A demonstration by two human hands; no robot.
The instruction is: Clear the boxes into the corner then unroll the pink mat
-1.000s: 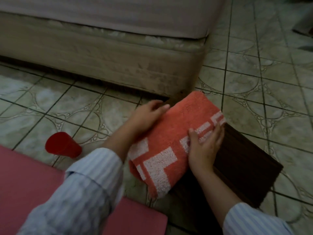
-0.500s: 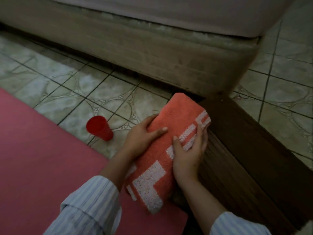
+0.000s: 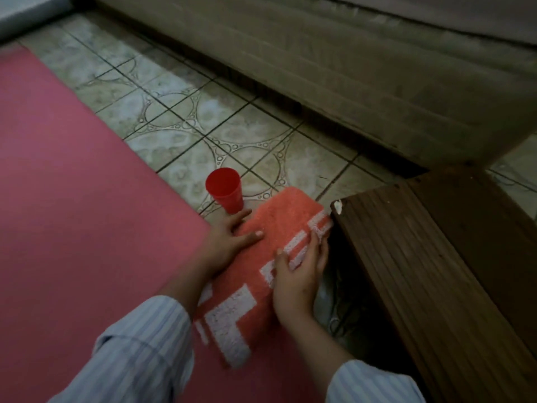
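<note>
Dim light over a tiled floor [image 3: 203,112], pale green-grey squares with ring patterns and dark grout, filling the middle of the frame. Across the top and upper right runs a bed [image 3: 377,68], its worn beige base set on the tiles with a dark gap beneath. At right a dark wooden platform [image 3: 436,271] of grooved boards slants to the lower right, one corner chipped white
</note>
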